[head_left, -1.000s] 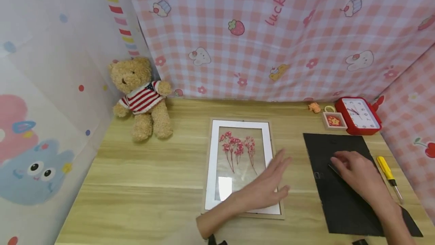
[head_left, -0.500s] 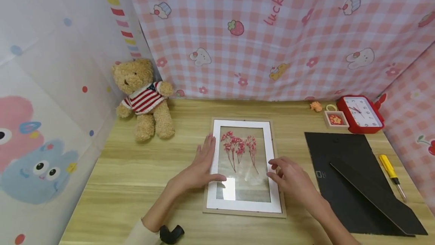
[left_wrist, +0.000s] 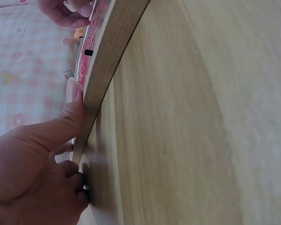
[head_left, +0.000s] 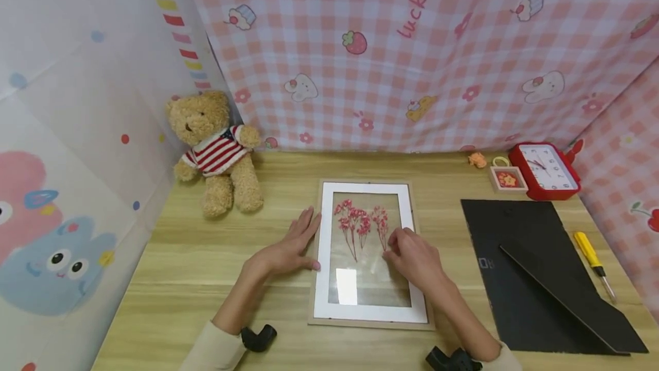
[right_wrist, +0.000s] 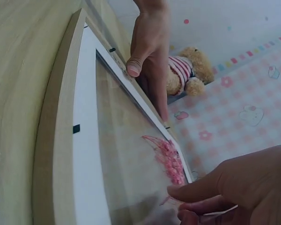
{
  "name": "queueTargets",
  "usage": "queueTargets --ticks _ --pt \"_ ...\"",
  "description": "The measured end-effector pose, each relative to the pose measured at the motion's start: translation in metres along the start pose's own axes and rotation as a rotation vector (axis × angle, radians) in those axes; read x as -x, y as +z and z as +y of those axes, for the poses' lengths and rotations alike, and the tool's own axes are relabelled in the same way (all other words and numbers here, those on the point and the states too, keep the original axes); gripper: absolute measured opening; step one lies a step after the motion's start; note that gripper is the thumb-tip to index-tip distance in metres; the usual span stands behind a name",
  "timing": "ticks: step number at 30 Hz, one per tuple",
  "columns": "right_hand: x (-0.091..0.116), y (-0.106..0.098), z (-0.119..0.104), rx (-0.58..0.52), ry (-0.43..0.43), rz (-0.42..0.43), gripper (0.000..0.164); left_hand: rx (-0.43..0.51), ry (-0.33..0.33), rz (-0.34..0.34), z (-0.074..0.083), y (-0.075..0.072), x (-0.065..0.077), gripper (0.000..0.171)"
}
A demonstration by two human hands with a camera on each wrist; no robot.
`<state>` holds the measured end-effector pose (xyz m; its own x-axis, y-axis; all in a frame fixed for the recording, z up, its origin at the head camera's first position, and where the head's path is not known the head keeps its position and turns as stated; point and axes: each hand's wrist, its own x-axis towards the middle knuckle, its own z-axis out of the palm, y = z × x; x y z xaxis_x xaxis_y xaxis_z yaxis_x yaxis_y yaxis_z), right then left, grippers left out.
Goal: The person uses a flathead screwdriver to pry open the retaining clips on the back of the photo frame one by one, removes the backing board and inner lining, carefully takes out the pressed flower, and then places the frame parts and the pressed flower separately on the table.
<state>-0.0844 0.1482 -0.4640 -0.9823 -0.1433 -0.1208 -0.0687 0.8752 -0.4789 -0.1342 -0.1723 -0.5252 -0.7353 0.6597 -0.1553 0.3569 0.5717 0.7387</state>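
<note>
A light wooden picture frame (head_left: 370,323) with a white mat (head_left: 322,268) lies on the table, its long sides running away from me. On its clear pane are pink dried flower sprigs, one bunch (head_left: 352,222) on the left and a sprig (head_left: 380,219) on the right. My right hand (head_left: 414,259) pinches the stem of the right sprig between thumb and fingers, low over the pane. My left hand (head_left: 290,245) rests along the left side of the frame with its fingers extended. In the left wrist view the left thumb (left_wrist: 73,105) touches the wooden edge (left_wrist: 112,47).
A black backing board (head_left: 486,296) with its stand leg (head_left: 566,302) lies on the right, beside a yellow-handled screwdriver (head_left: 589,251). Behind are a red clock (head_left: 548,171), a small box (head_left: 508,179) and an orange trinket (head_left: 477,159). A teddy bear (head_left: 218,151) sits back left.
The right hand has left the backing board, come to the frame's right side, then moved inward to the right sprig. The left hand has swung from over the frame to its left edge.
</note>
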Motion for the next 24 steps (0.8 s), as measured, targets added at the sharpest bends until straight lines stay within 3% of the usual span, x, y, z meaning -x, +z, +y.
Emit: queueTargets --ticks 12,16,19,24 --pt "-0.011 0.011 -0.001 0.009 0.111 0.009 0.015 -0.075 -0.148 0.014 0.01 -0.004 -0.005 0.131" --pt "-0.026 0.036 0.023 0.017 0.059 0.081 0.01 -0.102 -0.171 0.002 0.01 -0.007 -0.006 0.133" --pt "-0.034 0.048 0.038 0.016 0.039 0.084 0.01 -0.113 -0.166 0.005 0.011 -0.008 -0.007 0.134" --pt "-0.025 0.022 0.02 -0.098 0.114 -0.031 0.01 -0.125 -0.148 0.012 0.011 -0.007 -0.008 0.134"
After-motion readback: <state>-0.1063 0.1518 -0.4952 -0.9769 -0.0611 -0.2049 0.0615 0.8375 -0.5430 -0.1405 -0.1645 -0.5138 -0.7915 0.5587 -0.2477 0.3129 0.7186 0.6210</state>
